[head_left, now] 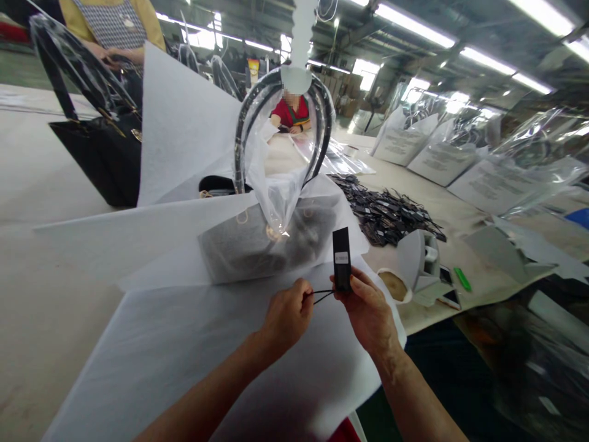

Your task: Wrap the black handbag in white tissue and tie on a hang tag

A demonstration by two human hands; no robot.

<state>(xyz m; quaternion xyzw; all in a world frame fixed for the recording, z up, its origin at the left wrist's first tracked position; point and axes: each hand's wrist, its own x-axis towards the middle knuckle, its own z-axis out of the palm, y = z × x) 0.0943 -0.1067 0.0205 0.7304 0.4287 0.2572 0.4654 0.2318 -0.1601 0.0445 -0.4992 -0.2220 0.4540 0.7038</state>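
Between my thumb and fingers, my right hand (368,310) holds a black hang tag (341,261) upright, its white sticker towards me. A thin black cord (323,293) runs from the tag's lower end to my left hand (288,310), which pinches it closed. Just beyond both hands lies a handbag (267,242) under thin white tissue paper (175,331). Its dark handles (238,135), wrapped in clear plastic, stand up in an arch. White tissue is also bunched between the handles.
A heap of black tags (389,212) lies right of the bag. Nearby are a tape dispenser (421,261), a phone (450,299) and a green object (462,279). Wrapped bags (409,138) line the right side. A black handbag (99,153) stands left. Two people work across the table.
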